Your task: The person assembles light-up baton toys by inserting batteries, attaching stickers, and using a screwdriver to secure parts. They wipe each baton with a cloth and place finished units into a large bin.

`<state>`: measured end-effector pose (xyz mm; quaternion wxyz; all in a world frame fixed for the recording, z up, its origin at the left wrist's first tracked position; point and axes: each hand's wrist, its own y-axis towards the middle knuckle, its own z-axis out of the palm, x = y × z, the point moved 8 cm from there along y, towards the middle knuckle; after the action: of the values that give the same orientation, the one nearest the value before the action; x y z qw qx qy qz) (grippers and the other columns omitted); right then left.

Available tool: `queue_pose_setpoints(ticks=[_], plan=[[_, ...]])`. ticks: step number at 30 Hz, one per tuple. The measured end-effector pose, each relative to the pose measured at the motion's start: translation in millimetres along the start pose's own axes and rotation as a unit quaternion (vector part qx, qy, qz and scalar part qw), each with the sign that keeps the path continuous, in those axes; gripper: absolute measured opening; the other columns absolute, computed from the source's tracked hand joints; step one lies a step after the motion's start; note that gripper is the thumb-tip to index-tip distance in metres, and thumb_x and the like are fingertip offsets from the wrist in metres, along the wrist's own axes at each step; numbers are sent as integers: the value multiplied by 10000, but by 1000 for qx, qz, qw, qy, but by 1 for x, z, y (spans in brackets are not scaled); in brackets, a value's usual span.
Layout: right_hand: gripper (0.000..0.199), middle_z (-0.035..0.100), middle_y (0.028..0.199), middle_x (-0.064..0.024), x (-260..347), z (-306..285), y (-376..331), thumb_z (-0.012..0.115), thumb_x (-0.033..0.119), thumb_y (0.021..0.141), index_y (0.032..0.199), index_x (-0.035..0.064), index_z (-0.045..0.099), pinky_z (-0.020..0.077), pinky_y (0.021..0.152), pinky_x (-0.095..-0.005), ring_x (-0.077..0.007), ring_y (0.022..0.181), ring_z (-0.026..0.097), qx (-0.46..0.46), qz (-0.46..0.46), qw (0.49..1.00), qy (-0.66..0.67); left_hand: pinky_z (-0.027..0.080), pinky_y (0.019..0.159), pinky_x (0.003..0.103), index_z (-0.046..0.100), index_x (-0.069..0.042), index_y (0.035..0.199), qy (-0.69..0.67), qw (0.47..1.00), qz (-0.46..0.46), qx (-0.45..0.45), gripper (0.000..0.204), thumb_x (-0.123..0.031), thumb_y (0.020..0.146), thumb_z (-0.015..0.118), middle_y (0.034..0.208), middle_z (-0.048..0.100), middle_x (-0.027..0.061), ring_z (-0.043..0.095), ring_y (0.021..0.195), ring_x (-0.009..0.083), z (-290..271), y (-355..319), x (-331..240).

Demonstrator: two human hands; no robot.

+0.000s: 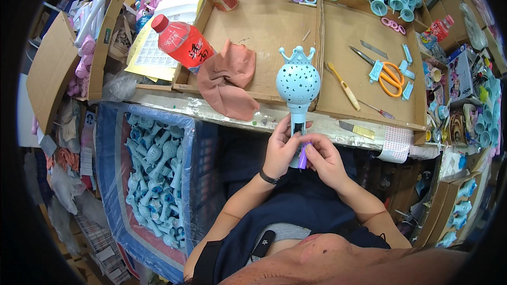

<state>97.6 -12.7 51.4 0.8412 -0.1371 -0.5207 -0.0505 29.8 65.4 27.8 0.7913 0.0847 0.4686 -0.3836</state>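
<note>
A light blue toy wand (pixel 298 83) stands upright before me, with a crown on top of a round head pierced by star-shaped holes. My left hand (pixel 280 150) is closed round its handle, which has an open slot. Between the fingertips of my right hand (pixel 326 159) is a small purple cylinder (pixel 303 157), like a battery, held against the lower handle. Part of the cylinder and of the handle is hidden by my fingers.
On the bench are cardboard trays (pixel 280 26), a pink cloth (pixel 228 82), a red-labelled bottle (pixel 182 42), orange-handled scissors (pixel 391 78), a brush (pixel 343 87) and a screwdriver (pixel 377 108). A knife (pixel 357 129) lies at the front edge. A lined crate (pixel 113 179) of blue wand parts stands left.
</note>
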Motion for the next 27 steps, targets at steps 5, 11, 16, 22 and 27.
queue_pose_setpoints(ticks=[5, 11, 16, 22, 27], plan=[[401, 541, 1057, -62, 16, 2, -10, 603, 33, 895, 1269, 17, 461, 474, 794, -258, -105, 916, 534, 28, -44, 997, 58, 498, 866, 274, 318, -4, 1427, -7, 1000, -15, 0, 509, -6, 941, 469, 1257, 578, 171, 601, 1056, 158, 0, 0, 0], [240, 596, 958, -60, 44, -19, -12, 614, 62, 917, 1147, 7, 575, 491, 728, -246, -121, 820, 573, -107, -228, 917, -308, 512, 816, 261, 322, -17, 1427, -5, 1000, -23, -1, 514, -11, 935, 467, 1249, 582, 155, 611, 972, 131, 1, -1, 0], [247, 615, 903, -94, 16, -28, -4, 591, 86, 937, 1158, -16, 551, 519, 678, -263, -136, 765, 586, -54, -156, 981, 105, 514, 808, 268, 329, -19, 1424, 5, 1000, -16, -9, 509, -9, 931, 458, 1237, 588, 147, 616, 931, 128, 1, -1, -1], [290, 605, 976, -122, 9, -38, -1, 585, 96, 945, 1195, -40, 530, 521, 717, -275, -146, 796, 601, -93, -134, 983, 85, 513, 797, 275, 324, -11, 1424, -12, 1000, -15, 3, 510, -19, 932, 457, 1214, 595, 148, 613, 897, 125, 1, -1, 0], [288, 568, 1125, -170, 24, -32, -15, 591, 109, 940, 1182, -39, 538, 520, 749, -288, -174, 846, 617, -110, -241, 958, -109, 512, 802, 280, 309, -7, 1429, -4, 1000, -6, -2, 509, -21, 938, 445, 1210, 588, 163, 617, 891, 139, 1, -1, 1]])
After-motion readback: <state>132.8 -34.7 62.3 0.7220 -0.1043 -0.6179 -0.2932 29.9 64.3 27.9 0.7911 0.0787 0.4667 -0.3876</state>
